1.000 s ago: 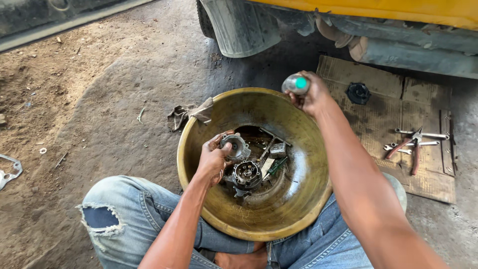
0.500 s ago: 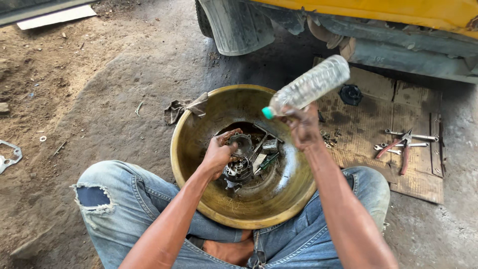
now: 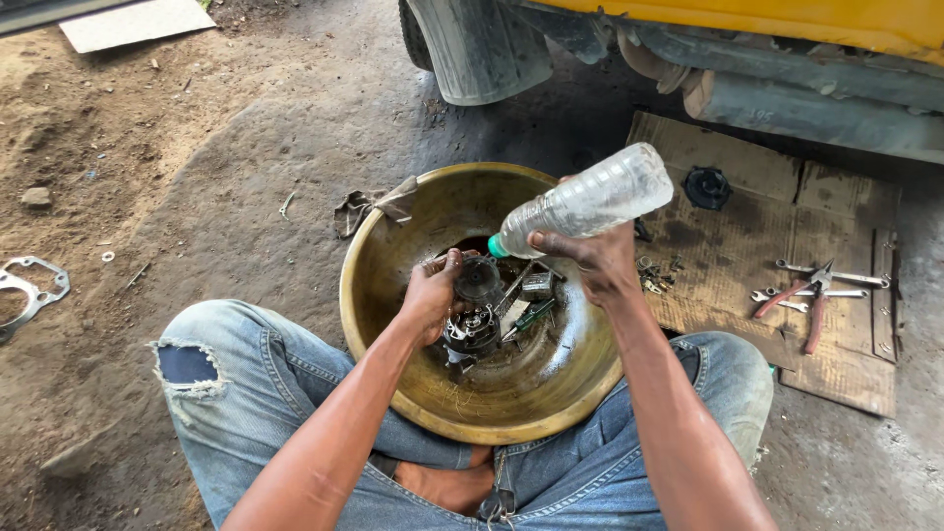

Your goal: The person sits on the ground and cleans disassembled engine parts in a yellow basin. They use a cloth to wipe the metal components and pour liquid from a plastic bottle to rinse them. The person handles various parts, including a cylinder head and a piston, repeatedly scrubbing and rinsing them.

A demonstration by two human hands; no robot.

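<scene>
A wide brass-coloured bowl (image 3: 393,295) sits on the ground between my knees. Inside it lie a dark round metal engine part (image 3: 472,329) and several small greasy pieces. My left hand (image 3: 433,290) grips the engine part at the bowl's middle. A clear plastic bottle (image 3: 590,202) with a green cap is held in my right hand (image 3: 590,261), tipped down, its capped mouth just above the part.
Flattened cardboard (image 3: 728,256) lies at the right with red-handled pliers (image 3: 801,300), wrenches (image 3: 826,280) and a black round cap (image 3: 708,187). A rag (image 3: 369,206) lies by the bowl's far rim. A gasket (image 3: 29,285) sits at the far left. A yellow vehicle's underside (image 3: 747,69) is behind.
My right hand has swung the bottle from upright beyond the bowl's rim to tipped over the bowl, mouth down toward the part. My left hand stays on the part.
</scene>
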